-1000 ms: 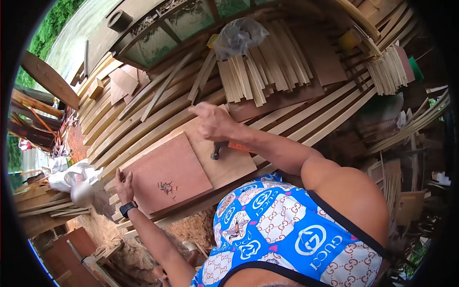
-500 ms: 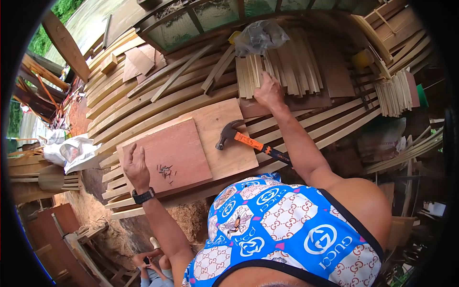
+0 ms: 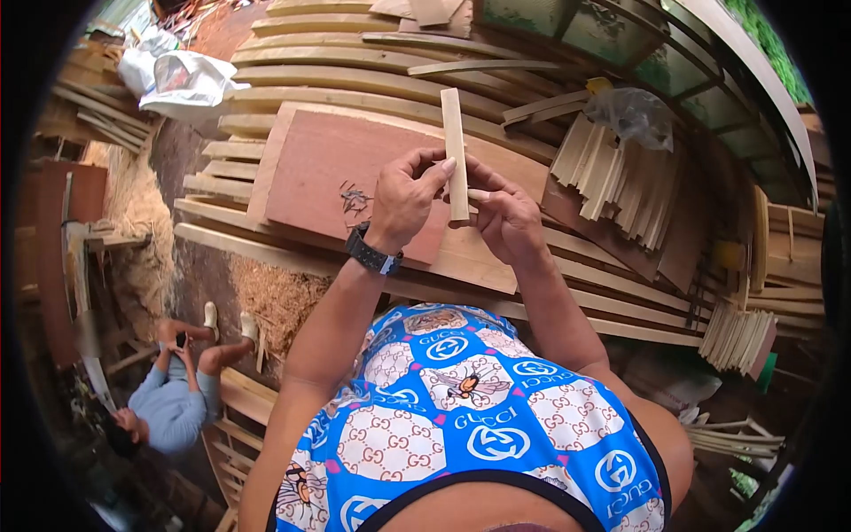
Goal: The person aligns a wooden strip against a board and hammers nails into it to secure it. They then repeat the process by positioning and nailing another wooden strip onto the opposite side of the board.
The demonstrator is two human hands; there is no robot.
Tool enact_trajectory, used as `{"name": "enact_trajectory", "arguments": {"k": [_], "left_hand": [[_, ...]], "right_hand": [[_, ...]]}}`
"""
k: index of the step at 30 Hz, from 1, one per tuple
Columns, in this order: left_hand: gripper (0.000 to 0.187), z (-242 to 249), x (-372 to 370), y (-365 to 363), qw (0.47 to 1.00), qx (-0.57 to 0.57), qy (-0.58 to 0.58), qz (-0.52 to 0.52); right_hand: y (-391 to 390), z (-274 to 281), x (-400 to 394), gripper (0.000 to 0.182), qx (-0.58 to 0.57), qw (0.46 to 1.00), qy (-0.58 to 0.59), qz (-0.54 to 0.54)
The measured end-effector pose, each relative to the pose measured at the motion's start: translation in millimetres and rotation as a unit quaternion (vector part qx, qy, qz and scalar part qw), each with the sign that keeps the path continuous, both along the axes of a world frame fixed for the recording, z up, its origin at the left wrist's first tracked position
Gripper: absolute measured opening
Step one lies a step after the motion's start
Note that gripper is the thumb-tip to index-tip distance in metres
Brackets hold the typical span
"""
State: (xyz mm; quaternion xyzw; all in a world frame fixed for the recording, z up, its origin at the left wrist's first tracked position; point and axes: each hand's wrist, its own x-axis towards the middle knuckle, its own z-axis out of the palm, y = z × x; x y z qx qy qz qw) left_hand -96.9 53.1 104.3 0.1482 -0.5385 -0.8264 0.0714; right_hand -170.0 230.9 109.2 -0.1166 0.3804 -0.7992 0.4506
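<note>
A short pale wooden strip (image 3: 455, 133) stands up between my two hands above the boards. My left hand (image 3: 403, 199), with a dark watch at the wrist, is closed on it, thumb pressed along its near face. My right hand (image 3: 514, 222) grips the strip from the other side near its lower end; some of its fingers are hidden behind the wood. Below lies a reddish-brown board (image 3: 310, 168) with a small heap of nails (image 3: 355, 199), on top of a paler plywood board (image 3: 483, 266). The hammer cannot be seen in this view.
A pile of similar strips (image 3: 612, 177) lies to the right, partly under a clear plastic bag (image 3: 629, 115). Long wooden slats (image 3: 328, 75) run beneath the boards. White sacks (image 3: 186, 80) are at upper left. Another person (image 3: 177, 403) sits at lower left.
My right hand has come back from the strip pile to the middle, with a strip now held. My left hand has moved right to grip it too. The camera view has turned.
</note>
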Motion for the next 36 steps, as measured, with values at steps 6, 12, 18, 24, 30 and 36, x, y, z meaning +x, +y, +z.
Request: {"name": "enact_trajectory", "arguments": {"k": [6,12,18,24,30,36], "left_hand": [[0.025,-24.5,34.0,-39.4,0.995,-0.053,-0.032,0.075],[0.023,-57.9,81.9,-139.9,0.929,-0.211,-0.090,0.292],[0.025,-66.9,109.8,-224.5,0.844,-0.358,-0.275,0.289],[0.025,-75.1,96.0,-237.6,0.861,-0.370,-0.273,0.217],[0.021,-86.6,86.0,-235.3,0.849,-0.415,-0.213,0.249],[0.019,-91.7,85.0,-230.9,0.823,-0.480,-0.177,0.249]], "right_hand": [[-36.9,-18.7,10.5,0.055,0.130,0.969,0.186,0.096],[-73.8,-30.9,12.8,0.048,0.283,0.874,0.391,0.051],[-94.1,-24.3,-6.2,0.041,0.336,0.837,0.429,0.045],[-94.9,-25.5,-38.1,0.038,0.404,0.788,0.464,-0.010],[-77.8,-27.6,-49.9,0.039,0.493,0.695,0.513,-0.100],[-74.6,-29.5,-44.9,0.035,0.553,0.666,0.495,-0.080]]}}
